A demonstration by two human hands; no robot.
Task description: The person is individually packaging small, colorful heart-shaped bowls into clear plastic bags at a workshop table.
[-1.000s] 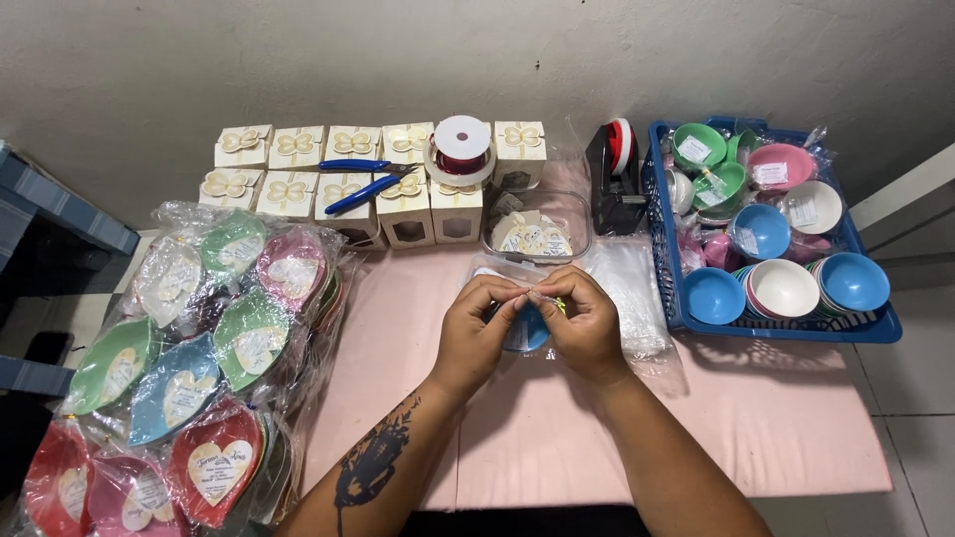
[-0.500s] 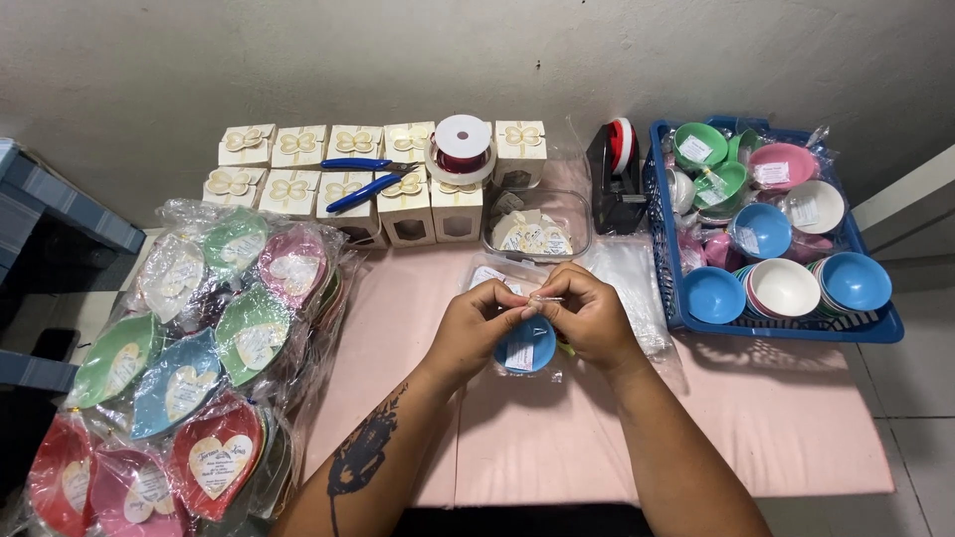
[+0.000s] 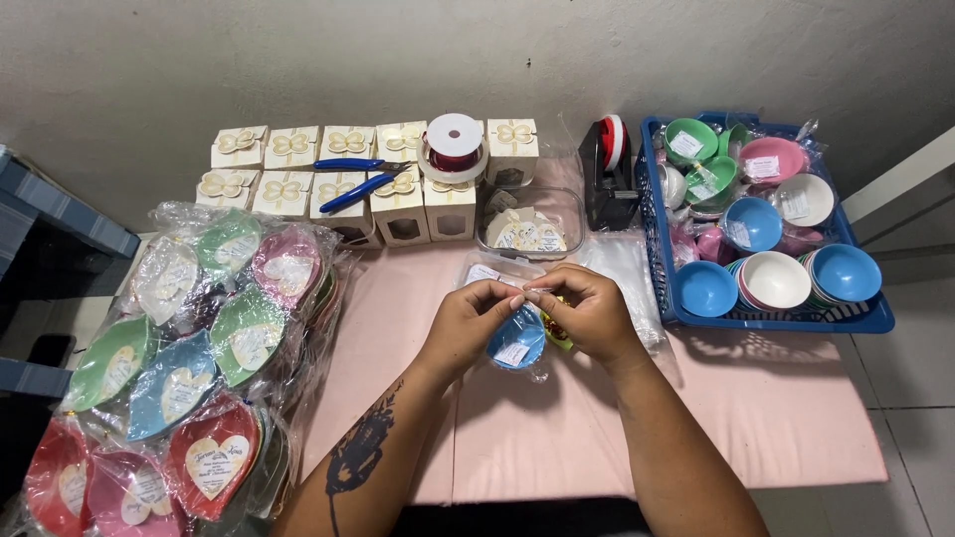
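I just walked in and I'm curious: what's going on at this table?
A person is working over a pink table. Both hands, the left hand and the right hand, pinch the top of a clear bag holding a small blue bowl. Wrapped coloured bowls are piled at the left, small cream boxes line the back, and a blue basket holds unwrapped bowls.

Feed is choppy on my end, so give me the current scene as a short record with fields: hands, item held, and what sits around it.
left hand: pinching the top of the clear bag, fingertips meeting the right hand's
right hand: pinching the same bag top
held item: blue bowl with a white label, inside a clear bag
surface: pink table
left side: pile of bagged heart dishes
right side: blue basket of coloured bowls
back: white gift boxes, red ribbon spool, blue pliers
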